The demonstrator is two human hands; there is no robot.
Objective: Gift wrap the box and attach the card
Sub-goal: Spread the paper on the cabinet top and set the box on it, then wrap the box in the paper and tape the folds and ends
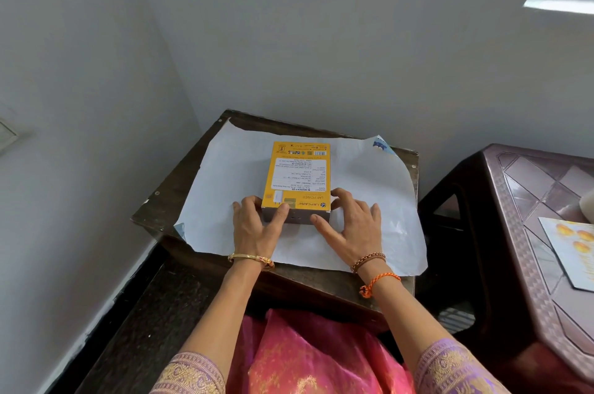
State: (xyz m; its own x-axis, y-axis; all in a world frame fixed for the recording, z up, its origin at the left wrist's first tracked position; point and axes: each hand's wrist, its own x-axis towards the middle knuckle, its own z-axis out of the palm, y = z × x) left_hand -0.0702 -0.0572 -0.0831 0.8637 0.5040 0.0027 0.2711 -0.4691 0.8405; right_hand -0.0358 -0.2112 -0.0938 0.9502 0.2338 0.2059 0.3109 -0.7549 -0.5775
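Flat yellow cardboard box [297, 179] with printed white label, lying face up at centre frame on a wide sheet of pale white wrapping paper [369, 187], printed side down, blue pattern peeking at the curled upper right corner. Paper spread over a small dark wooden table [170, 197] pushed into the wall corner. Left hand [257, 226] against the box's near left corner, thumb on the top edge, fingers curled around its left side. Right hand [350, 226] at the near right corner, fingers spread and fairly straight, thumb touching the grey front face. Pale greeting card [572, 252] with orange motifs at right edge of frame, well apart from the box, on a brown plastic stool [527, 200].
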